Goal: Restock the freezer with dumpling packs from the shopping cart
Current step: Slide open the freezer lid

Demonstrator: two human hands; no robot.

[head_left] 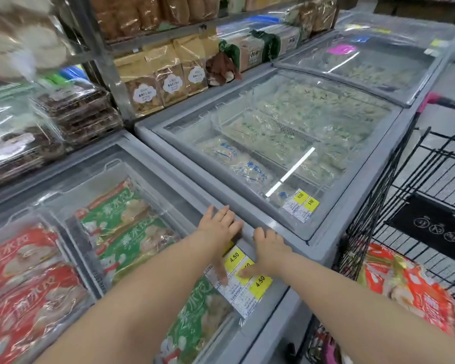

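While left hand [219,227] and right hand [270,249] press spread-fingered on freezer lid [153,177], they half-hide price labels [234,257].

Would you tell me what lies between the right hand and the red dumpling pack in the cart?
Head view: the freezer's grey rim and the cart's black wire side separate right hand from red pack.

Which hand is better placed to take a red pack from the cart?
Probably right: the right hand lies on the lid nearer the cart, whose red pack sits beside that forearm.
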